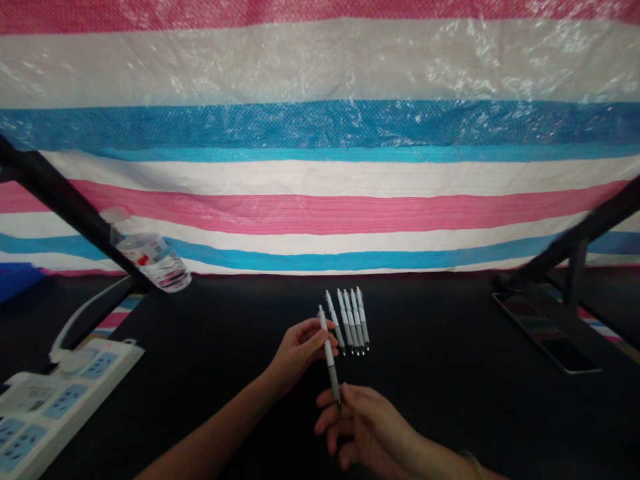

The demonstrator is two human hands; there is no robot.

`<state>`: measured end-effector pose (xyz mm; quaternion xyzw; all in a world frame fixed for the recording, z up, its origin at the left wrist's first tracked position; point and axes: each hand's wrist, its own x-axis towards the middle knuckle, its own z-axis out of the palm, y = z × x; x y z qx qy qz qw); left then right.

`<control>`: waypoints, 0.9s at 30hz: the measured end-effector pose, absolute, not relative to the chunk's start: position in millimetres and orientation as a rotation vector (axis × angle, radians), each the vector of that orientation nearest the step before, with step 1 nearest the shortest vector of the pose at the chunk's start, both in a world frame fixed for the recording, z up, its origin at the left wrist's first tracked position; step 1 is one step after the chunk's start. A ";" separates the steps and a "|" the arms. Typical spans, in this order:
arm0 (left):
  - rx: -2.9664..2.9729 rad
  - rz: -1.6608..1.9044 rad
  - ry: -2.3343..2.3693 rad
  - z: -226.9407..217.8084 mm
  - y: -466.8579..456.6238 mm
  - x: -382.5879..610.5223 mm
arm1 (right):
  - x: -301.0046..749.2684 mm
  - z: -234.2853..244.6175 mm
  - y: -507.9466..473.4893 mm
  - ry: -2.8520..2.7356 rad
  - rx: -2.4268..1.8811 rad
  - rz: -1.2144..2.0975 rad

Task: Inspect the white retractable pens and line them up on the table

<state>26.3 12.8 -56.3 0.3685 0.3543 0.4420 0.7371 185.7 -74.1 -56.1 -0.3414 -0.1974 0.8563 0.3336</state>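
Both my hands hold one white and grey pen (329,360) over the black table (440,373). My left hand (299,350) pinches the pen's white upper part between thumb and fingers. My right hand (360,427) grips the grey tip end from below, fingers curled. Just beyond the pen, several more white and grey pens (350,321) lie side by side in a row on the table.
A clear water bottle (150,255) leans on a black slanted bar (65,207) at the left. A white power strip (45,407) sits at the lower left. A phone (545,333) lies flat at the right by another black frame. A striped tarp (320,167) hangs behind.
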 end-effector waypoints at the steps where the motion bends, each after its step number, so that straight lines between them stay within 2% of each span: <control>1: 0.810 0.968 0.771 -58.0 14.4 25.6 | 186.0 -56.8 -74.0 -0.476 -0.864 2.255; 27: 0.850 0.913 0.753 -55.1 14.2 24.5 | 197.6 -60.3 -64.9 -0.426 -0.735 2.410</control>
